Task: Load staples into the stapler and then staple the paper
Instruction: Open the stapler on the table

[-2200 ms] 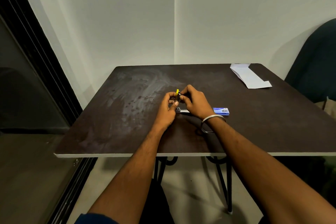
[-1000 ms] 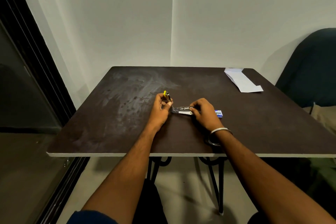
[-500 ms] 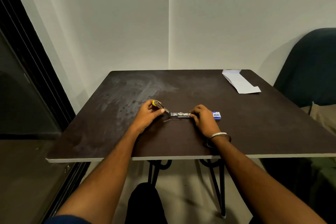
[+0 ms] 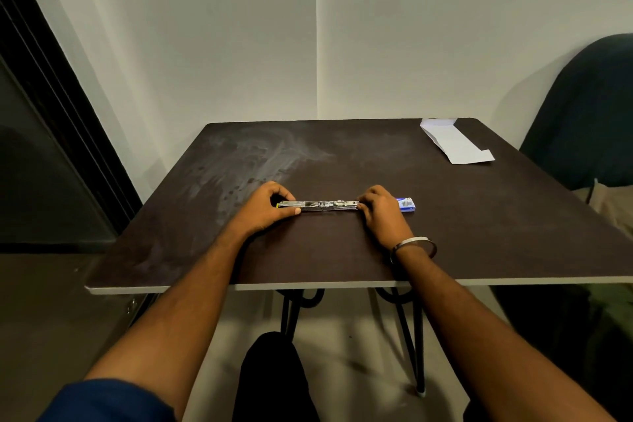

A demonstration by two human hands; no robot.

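On the dark table, the left hand pinches the yellow-tipped end of the stapler, which lies opened out flat in a line. The right hand has fingers curled onto the other end. Just beside it sits a blue staple box. White paper lies at the far right corner.

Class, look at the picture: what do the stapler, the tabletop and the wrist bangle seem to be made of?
Stapler: shiny metal, mirror glints; a small yellow tip, probably plastic.
Tabletop: dark board, likely laminate, with a pale edge and smears.
Bangle: smooth silvery metal, by its sheen.
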